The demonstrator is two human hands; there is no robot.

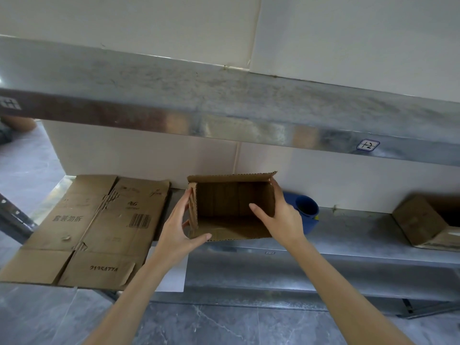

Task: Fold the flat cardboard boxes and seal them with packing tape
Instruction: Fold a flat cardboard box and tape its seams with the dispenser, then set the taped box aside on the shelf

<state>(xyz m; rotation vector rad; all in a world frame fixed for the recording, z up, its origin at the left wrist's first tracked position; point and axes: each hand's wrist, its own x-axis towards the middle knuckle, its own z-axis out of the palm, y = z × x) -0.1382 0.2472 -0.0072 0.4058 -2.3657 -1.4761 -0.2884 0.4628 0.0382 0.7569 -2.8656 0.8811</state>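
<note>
A small brown cardboard box (229,205) stands on the metal shelf (348,230) with its open side facing me. My left hand (178,225) grips its left wall, thumb under the bottom front edge. My right hand (278,212) holds its right wall, thumb inside the opening. A stack of flattened cardboard boxes (92,230) lies on the shelf's left end. Behind my right hand sits a blue tape dispenser (307,211), partly hidden.
An upper metal shelf beam (224,113) with a small label (368,145) crosses overhead. A folded cardboard box (428,222) sits at the shelf's right end. A white sheet (171,272) hangs over the shelf front. Grey tiled floor (224,324) lies below.
</note>
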